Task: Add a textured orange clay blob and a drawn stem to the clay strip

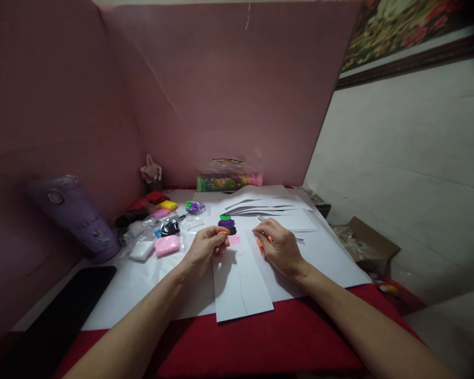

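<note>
My left hand pinches a small lump of orange clay between thumb and fingertips, above a white card. On the card are textured patches of clay: green, purple, black and pink. A thin curved line runs down its lower part. To the right, my right hand has thumb and forefinger closed together; what is at their tips is too small to make out. More orange clay shows beneath that hand, partly hidden. A slim metallic tool pokes out behind its fingers.
Bagged clay in white, pink and yellow lies left. A purple tumbler and black phone-like slab stand farther left. Loose white sheets and a colourful pack lie behind; a cardboard box is right.
</note>
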`<state>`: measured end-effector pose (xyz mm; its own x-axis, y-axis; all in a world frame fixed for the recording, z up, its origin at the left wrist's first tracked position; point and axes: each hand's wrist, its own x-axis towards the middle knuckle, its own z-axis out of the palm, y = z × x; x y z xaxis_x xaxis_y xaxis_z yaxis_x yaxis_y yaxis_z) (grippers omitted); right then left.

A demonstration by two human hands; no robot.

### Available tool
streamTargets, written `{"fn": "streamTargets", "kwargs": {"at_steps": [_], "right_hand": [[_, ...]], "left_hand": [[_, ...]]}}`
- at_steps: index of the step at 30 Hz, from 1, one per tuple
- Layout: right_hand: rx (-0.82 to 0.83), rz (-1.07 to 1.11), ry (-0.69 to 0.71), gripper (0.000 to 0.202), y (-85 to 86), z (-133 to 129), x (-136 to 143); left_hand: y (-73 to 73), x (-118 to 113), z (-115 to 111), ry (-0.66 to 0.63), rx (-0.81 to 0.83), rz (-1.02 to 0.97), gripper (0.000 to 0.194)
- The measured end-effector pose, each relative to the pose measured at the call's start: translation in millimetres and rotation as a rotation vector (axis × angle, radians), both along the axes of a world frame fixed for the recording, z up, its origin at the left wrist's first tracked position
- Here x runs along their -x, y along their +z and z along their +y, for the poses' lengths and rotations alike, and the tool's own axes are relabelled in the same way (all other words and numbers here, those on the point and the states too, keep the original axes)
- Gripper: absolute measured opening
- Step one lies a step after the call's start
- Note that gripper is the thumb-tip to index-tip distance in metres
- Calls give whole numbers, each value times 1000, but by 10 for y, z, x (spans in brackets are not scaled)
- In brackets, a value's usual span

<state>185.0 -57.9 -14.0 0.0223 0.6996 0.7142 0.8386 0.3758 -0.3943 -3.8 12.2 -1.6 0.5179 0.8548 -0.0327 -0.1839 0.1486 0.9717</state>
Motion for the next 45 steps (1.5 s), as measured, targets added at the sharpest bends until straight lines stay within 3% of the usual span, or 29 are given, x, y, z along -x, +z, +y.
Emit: {"fn": "streamTargets", "kwargs": {"at_steps": [9,18,30,36,45], "right_hand": [[-21,-17,-9,15,12,1,-16],[-79,-165,-58,16,-5,12,-69],[-98,-204,-70,16,-4,7,-103],[-102,-186,-70,17,-21,32,-120],[-120,-130,-5,15,-4,3,-68]], "left_hand": [[29,5,-8,27,-94,68,34],[17,6,-13,19,-54,-19,37],[-23,-5,44,10,-9,-116,46],[-33,6,63,63,-19,-73,32],[44,12,34,139,-55,-19,41]]}}
